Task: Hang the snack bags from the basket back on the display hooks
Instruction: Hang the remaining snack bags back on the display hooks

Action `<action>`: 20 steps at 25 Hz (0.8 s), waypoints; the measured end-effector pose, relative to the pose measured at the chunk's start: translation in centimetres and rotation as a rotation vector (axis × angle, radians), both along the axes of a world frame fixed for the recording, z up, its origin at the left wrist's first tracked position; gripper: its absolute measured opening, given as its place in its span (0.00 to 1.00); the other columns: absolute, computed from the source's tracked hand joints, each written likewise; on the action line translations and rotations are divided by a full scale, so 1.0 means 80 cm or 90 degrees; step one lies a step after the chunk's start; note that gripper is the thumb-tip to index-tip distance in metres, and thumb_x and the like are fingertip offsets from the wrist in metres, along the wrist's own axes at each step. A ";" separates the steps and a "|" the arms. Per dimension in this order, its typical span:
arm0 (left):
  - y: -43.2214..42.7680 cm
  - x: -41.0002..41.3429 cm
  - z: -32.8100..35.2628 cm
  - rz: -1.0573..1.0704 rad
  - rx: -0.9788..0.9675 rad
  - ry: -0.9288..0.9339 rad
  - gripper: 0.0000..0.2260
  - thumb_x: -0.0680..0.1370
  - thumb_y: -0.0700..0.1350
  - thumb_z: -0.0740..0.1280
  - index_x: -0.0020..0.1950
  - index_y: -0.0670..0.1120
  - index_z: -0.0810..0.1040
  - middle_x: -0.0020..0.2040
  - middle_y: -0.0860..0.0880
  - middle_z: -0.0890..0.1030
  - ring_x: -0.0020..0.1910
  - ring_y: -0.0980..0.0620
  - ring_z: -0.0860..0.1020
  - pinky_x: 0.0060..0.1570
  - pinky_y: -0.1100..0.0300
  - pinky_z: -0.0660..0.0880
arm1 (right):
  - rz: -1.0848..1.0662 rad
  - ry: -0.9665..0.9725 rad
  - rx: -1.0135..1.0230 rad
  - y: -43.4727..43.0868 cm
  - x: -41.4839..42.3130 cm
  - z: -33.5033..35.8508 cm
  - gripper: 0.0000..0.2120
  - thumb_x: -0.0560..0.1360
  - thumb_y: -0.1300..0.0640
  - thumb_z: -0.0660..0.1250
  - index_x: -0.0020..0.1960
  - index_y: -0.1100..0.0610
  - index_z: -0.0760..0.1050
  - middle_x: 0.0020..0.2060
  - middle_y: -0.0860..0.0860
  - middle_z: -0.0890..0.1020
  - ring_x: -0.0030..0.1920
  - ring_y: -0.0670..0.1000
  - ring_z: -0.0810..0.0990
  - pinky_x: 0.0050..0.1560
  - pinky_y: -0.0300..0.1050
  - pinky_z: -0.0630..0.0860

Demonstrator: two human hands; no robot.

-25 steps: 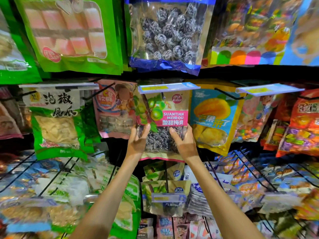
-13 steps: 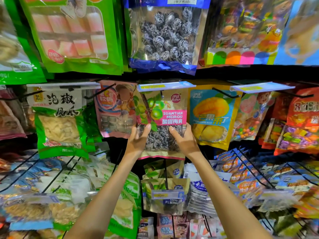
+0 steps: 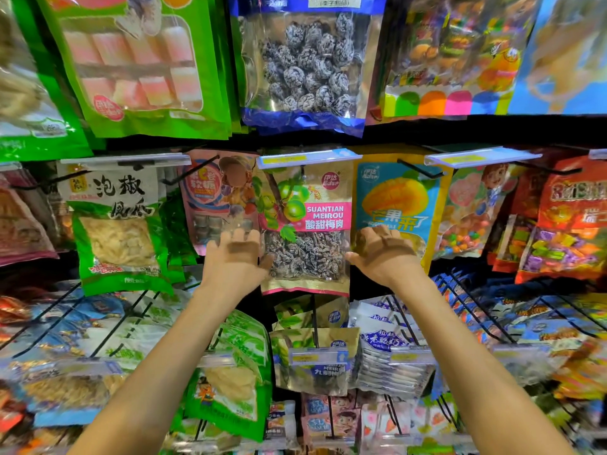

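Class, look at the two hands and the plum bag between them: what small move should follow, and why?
Probably draw both hands back and down for another bag. The left hand and right hand are open at either side of the SUANTIAN MEIROU plum bag, and it appears to hang on its own under the price tag rail.

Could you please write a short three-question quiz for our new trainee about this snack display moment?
1. True or false: the left hand and the right hand are both gripping the plum bag.
2. Which bag hangs directly right of the plum bag? A) mango bag B) chicken feet bag C) a crisp bag
3. Fill in: the yellow price tag sits ___ the plum bag.

Key:
1. False; both hands are open beside it, though blur hides whether the thumbs brush it.
2. A
3. above
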State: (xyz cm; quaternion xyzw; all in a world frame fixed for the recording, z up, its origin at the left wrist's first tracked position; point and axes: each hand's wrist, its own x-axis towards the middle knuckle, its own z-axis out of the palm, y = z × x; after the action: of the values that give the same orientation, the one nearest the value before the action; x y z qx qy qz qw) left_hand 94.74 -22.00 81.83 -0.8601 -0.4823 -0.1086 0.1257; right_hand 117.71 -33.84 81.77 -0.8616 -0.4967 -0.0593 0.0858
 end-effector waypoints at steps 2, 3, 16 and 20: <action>-0.018 0.005 0.009 -0.011 0.003 0.031 0.23 0.80 0.61 0.55 0.67 0.47 0.67 0.63 0.46 0.71 0.64 0.44 0.69 0.60 0.50 0.68 | -0.002 -0.025 -0.034 -0.011 0.006 0.008 0.26 0.77 0.35 0.56 0.68 0.50 0.66 0.67 0.54 0.68 0.67 0.57 0.67 0.63 0.55 0.67; -0.026 0.009 0.014 -0.022 0.002 0.036 0.24 0.80 0.60 0.55 0.70 0.47 0.66 0.65 0.46 0.71 0.65 0.44 0.68 0.61 0.49 0.68 | -0.002 -0.027 -0.049 -0.015 0.010 0.011 0.27 0.78 0.36 0.56 0.70 0.50 0.64 0.68 0.54 0.67 0.69 0.57 0.66 0.65 0.55 0.66; -0.125 0.193 0.027 -0.132 -0.064 -0.223 0.20 0.80 0.53 0.60 0.70 0.46 0.68 0.65 0.44 0.74 0.66 0.42 0.71 0.60 0.51 0.72 | 0.075 -0.028 0.159 -0.106 0.124 0.020 0.26 0.78 0.42 0.61 0.71 0.55 0.65 0.67 0.55 0.69 0.67 0.58 0.67 0.61 0.54 0.69; -0.123 0.242 0.030 -0.085 -0.272 -0.428 0.32 0.80 0.55 0.63 0.79 0.46 0.55 0.77 0.45 0.62 0.75 0.45 0.64 0.72 0.50 0.63 | 0.114 0.142 0.297 -0.100 0.154 0.014 0.30 0.79 0.45 0.63 0.74 0.59 0.60 0.67 0.58 0.69 0.66 0.59 0.69 0.62 0.53 0.68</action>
State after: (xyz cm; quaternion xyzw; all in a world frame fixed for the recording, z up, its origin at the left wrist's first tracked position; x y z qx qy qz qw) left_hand 114.11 -31.81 84.27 -0.8128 -0.4517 -0.2886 -0.2281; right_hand 130.07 -41.80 82.87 -0.7727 -0.5311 -0.0689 0.3407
